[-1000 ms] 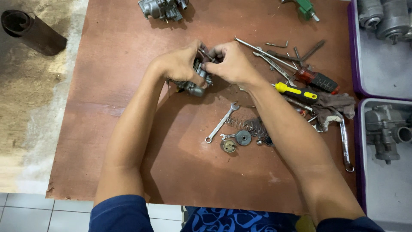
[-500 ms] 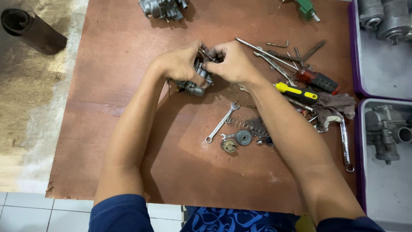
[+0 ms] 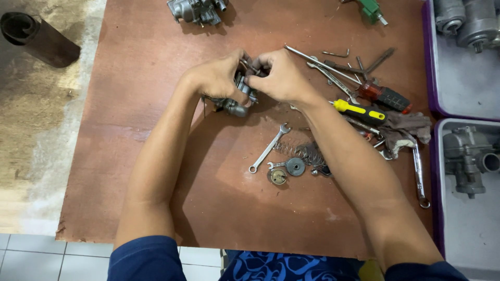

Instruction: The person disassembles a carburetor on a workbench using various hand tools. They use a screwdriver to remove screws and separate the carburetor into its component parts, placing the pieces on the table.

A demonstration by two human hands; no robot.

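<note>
My left hand (image 3: 219, 77) grips a small grey metal carburetor (image 3: 235, 102) held just above the brown board (image 3: 140, 130). My right hand (image 3: 281, 78) meets it from the right, fingertips pinched on a small part at the top of the carburetor. Most of the carburetor body is hidden by both hands. Just below my right forearm lie a small open-end wrench (image 3: 268, 148), a coil spring (image 3: 291, 151), a dark round disc (image 3: 295, 166) and a small brass-coloured cap (image 3: 278, 177).
A yellow-handled screwdriver (image 3: 359, 112), a red-and-black screwdriver (image 3: 385, 96), rods, a grey rag (image 3: 409, 127) and a long spanner (image 3: 419, 171) lie right. Another carburetor (image 3: 195, 10) sits at the far edge. Purple-rimmed trays (image 3: 435, 156) with metal parts stand right; a dark cylinder (image 3: 36, 39) lies left.
Both hands stay on the carburetor; only the fingers have shifted slightly. Nothing on the board has moved.
</note>
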